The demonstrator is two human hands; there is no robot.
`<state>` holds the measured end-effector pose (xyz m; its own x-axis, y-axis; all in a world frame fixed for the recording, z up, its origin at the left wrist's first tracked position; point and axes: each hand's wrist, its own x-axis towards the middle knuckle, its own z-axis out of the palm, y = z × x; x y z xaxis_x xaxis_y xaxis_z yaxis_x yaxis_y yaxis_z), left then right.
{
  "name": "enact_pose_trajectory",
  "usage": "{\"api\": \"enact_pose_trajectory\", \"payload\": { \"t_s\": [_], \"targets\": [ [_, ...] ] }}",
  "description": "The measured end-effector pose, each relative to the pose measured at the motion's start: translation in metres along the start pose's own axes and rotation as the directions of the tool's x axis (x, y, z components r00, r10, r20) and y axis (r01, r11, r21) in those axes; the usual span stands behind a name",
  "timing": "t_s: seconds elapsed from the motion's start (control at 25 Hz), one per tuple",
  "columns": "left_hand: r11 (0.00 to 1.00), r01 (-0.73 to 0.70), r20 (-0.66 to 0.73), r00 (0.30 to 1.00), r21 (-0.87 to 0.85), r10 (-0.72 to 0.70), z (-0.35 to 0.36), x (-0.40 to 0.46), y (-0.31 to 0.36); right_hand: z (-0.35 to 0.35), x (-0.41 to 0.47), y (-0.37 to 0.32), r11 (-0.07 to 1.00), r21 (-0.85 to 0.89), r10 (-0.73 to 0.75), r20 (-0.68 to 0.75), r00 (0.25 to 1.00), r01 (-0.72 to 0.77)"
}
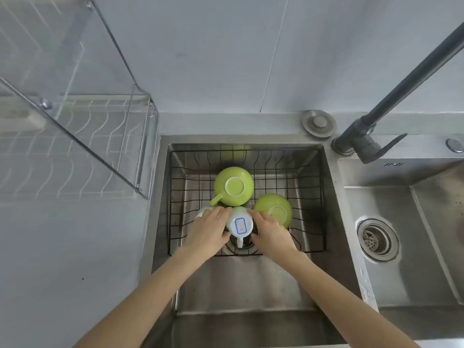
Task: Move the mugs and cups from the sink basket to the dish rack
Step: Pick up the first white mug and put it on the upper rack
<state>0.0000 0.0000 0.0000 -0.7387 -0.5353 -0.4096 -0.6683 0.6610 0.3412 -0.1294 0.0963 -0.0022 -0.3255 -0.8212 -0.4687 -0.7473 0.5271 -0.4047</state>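
A black wire sink basket sits in the left sink bowl. In it a green mug stands upside down, handle to the lower left, and a second green cup lies upside down to its right. In front of them is a white mug, bottom up, with a blue-framed label on its base. My left hand and my right hand press against its two sides. Part of another white cup shows behind my left hand. The wire dish rack stands on the counter to the left.
A dark faucet rises at the right of the sink, its pipe slanting up to the right. A second sink bowl with a drain strainer lies further right. The rack has a transparent cover. A round metal cap sits behind the sink.
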Motion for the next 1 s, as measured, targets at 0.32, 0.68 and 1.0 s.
{"api": "enact_pose_trajectory", "payload": {
  "t_s": [0.32,0.68,1.0],
  "targets": [
    [0.992,0.026,0.016,0.999,0.125,-0.028,0.031,0.025,-0.002,0.029,0.023,0.01,0.999,0.035,0.032,0.016,0.999,-0.033],
    [0.992,0.053,-0.042,0.998,0.119,-0.048,0.042,0.033,0.006,0.043,0.024,0.012,0.993,0.116,0.021,-0.034,0.999,-0.017],
    [0.995,-0.011,-0.07,0.997,0.095,0.018,0.028,0.02,0.011,0.028,0.007,0.012,0.991,0.131,-0.008,-0.076,0.997,0.018]
  ]
}}
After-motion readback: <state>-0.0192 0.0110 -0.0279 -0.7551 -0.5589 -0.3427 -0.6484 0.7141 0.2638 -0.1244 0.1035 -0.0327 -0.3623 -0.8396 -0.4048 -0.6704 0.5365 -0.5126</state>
